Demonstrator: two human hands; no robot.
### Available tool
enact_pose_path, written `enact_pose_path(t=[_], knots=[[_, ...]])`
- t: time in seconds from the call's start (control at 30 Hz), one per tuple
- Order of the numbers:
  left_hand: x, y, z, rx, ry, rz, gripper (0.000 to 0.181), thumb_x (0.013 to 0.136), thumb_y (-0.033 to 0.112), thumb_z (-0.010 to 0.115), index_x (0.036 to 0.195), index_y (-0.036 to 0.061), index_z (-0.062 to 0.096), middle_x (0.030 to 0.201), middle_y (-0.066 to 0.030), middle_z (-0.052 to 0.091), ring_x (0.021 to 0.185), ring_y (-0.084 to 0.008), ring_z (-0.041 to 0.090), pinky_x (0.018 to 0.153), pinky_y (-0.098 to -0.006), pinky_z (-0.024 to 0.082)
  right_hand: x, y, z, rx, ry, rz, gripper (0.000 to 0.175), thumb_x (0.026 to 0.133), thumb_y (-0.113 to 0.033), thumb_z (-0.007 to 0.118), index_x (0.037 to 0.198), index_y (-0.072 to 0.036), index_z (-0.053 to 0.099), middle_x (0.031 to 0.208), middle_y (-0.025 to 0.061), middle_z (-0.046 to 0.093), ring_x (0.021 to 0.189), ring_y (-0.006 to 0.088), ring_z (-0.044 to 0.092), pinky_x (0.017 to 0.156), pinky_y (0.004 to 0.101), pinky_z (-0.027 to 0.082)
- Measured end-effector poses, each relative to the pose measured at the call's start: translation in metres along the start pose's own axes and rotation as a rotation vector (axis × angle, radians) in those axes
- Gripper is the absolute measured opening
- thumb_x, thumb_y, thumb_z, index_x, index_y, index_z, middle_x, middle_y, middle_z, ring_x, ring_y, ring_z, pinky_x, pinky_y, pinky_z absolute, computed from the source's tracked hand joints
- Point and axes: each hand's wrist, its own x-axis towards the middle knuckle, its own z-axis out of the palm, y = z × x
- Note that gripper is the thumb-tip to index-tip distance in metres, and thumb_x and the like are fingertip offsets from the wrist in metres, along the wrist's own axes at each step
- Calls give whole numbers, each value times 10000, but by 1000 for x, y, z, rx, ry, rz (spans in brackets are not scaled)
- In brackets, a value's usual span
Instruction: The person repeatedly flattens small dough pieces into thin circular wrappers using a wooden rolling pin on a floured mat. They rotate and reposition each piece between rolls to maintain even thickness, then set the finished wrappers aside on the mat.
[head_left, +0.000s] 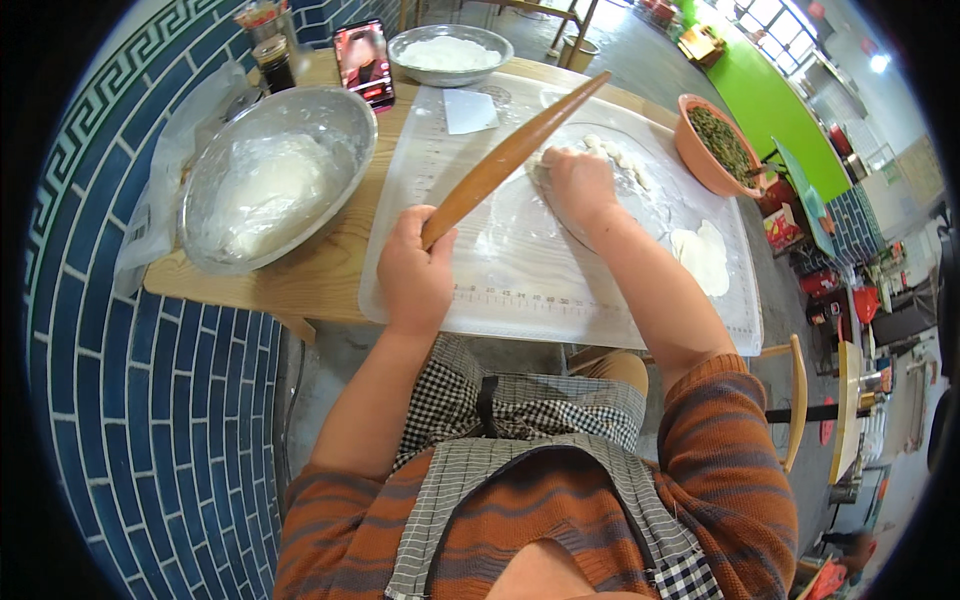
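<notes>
My left hand (415, 277) grips one end of a tapered wooden rolling pin (517, 154), which slants up and away over the mat, its far end raised. Fingers down, my right hand (583, 184) is at the floured middle of a translucent pastry mat (495, 300) with printed measuring scales. Small lumps of dough (624, 157) lie just beyond it, some partly hidden by the hand. Whether the right fingertips hold dough is hidden. Flat, thin dough rounds (703, 259) overlap near the mat's right edge. A white dough scraper (470, 111) rests at the far left of the mat.
On the left stands a steel bowl (352, 161) of dough under plastic film. A flour bowl (450, 56), a phone (364, 64) and a dark sauce bottle (274, 64) stand behind. An orange basin (682, 139) holds chopped green filling. A blue tiled wall (142, 360) borders the left.
</notes>
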Motion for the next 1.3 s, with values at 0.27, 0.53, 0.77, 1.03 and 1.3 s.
enact_pose_path(t=[0.27,0.53,0.77,1.03,1.3], knots=[[0,-2,0,-3,16,10,254,860,68,740,1085,6,640,929,-144,707,846,-259,672,766,-365,510,9,-6,-31,307,-124,138,451,954,-217,610,1378,-65,602,1327,226,642,1196,358,645,1030,406,499],[-1,1,-1,-72,-11,-35,225,890,133,723,1085,52,644,985,-144,698,909,-335,669,793,-428,518,-29,-52,4,257,-108,-126,680,1011,-386,550,1537,1,363,1618,214,333,1525,374,258,1246,443,233],[-1,4,-2,4,-14,-16,237,897,143,711,1100,46,634,985,-148,707,901,-341,677,781,-434,520,-48,8,4,310,-107,-301,569,1018,-352,546,1458,2,472,1593,217,378,1515,352,296,1228,452,274],[1,2,-2,119,-103,-34,238,887,135,707,1096,47,636,980,-160,707,905,-366,674,780,-448,518,-50,-4,-18,306,-91,-218,566,1026,-363,527,1451,9,490,1578,225,396,1500,354,324,1228,439,281],[11,1,9,305,-234,179,208,860,120,725,1041,60,643,972,-147,698,912,-371,665,775,-470,514,-134,19,-40,707,2,-309,421,983,-155,586,1381,-22,571,1472,197,543,1389,351,496,1164,413,385]])
